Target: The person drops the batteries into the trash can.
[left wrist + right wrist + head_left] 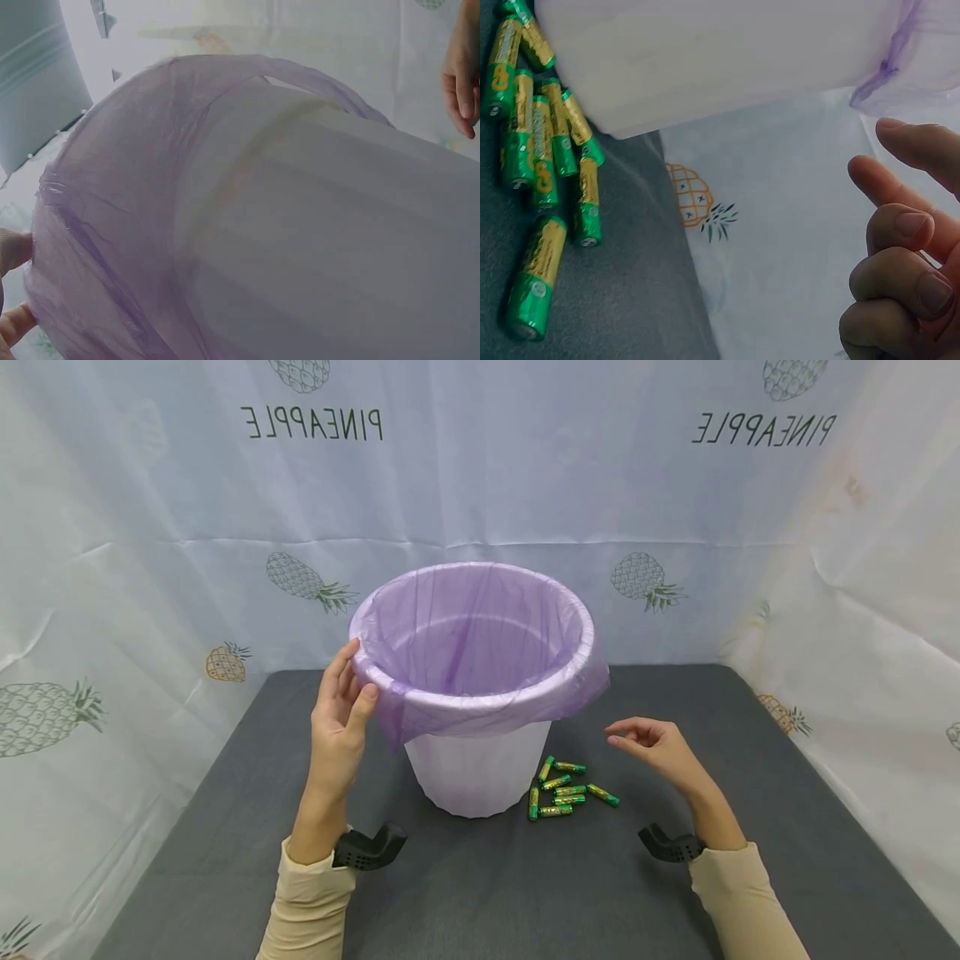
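The right hand (658,750) was nearer to the batteries (570,791), which lay to its left and closer to the worktop's (480,893) near edge; it hung in the air, thumb and forefinger parted, the other fingers bent in, holding nothing. The closest battery (603,795) slanted, its long axis running from far left toward the near right corner; the others pointed various ways, several crowded side by side. The bin (472,772) stood just beside them on the left, its wall barring that side, with the liner (480,720) folded over its rim. The left hand (339,718), well apart from the batteries, rested slightly bent fingers and thumb on the lined rim. A curtain (487,485) hung beyond the far edge.
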Demonstrator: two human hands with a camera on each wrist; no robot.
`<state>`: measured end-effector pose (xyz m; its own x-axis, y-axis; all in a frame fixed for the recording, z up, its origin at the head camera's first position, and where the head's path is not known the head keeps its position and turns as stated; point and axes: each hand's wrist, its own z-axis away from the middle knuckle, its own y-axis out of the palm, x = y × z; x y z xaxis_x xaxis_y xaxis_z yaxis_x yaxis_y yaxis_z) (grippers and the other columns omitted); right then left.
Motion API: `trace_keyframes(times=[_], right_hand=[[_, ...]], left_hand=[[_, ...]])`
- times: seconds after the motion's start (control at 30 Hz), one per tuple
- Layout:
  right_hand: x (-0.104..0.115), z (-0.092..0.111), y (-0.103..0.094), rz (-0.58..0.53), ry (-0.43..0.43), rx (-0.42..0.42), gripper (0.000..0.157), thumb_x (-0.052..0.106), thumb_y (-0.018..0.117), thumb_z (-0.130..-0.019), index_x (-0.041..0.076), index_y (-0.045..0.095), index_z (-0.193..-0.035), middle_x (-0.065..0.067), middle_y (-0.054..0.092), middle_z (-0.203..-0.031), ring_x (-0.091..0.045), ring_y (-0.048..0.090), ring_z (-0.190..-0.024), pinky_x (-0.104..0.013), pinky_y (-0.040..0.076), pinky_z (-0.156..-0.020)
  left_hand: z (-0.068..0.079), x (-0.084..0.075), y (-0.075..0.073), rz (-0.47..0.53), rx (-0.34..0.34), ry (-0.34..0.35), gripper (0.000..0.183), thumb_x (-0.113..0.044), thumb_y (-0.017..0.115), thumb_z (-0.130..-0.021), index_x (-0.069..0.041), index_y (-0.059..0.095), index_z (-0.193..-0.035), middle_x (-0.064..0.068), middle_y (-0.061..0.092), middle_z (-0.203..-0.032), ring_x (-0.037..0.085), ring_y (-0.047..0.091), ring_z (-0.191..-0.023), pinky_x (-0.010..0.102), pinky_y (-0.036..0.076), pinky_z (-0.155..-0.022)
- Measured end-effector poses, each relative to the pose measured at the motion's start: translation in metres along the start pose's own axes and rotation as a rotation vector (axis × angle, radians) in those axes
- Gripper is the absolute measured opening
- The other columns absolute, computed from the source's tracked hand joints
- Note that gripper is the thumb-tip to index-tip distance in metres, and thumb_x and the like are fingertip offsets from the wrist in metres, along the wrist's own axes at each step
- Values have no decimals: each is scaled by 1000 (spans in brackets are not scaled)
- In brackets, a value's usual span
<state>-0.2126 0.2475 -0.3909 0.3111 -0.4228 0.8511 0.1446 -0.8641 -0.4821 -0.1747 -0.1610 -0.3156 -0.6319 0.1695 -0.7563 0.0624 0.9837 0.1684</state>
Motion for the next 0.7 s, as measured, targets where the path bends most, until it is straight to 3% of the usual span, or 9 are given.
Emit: trace_keyframes(times=[0.27, 0.7], right_hand=[[-17, 2, 1, 6, 28, 89, 25, 11, 63, -92, -8, 65, -108, 15, 54, -66, -11, 39, -54, -29, 36, -53], [-46, 9, 2, 44, 78, 209, 29, 11, 66, -88, -10, 66, -108, -5, 58, -69, -3, 42, -56, -24, 39, -55]], left_hand=[[0, 1, 0, -4, -11, -9, 50, -5, 50, -97, -8, 37, -145, -3, 46, -141, 6, 50, -123, 14, 42, -101], [-1, -3, 3, -18, -45, -38, 52, -8, 54, -96, -7, 37, -145, -3, 48, -140, 6, 51, -123, 15, 42, -101]])
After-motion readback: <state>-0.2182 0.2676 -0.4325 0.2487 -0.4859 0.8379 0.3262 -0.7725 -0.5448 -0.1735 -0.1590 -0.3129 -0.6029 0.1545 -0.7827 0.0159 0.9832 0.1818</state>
